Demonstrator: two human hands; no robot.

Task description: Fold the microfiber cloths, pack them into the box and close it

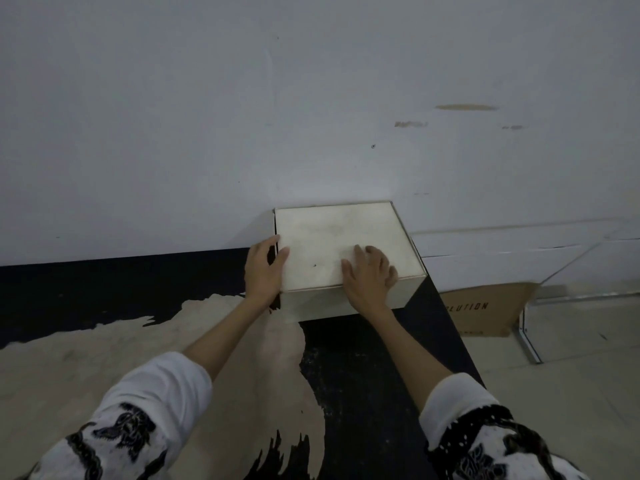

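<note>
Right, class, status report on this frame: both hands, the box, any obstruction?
Left hand grips the left edge of the closed pale cardboard box. Right hand presses flat on its lid. No cloths visible. Nothing in the way.

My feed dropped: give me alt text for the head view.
A closed white box sits on a dark table against the wall, left hand gripping its left edge, right hand resting on its lid.
</note>
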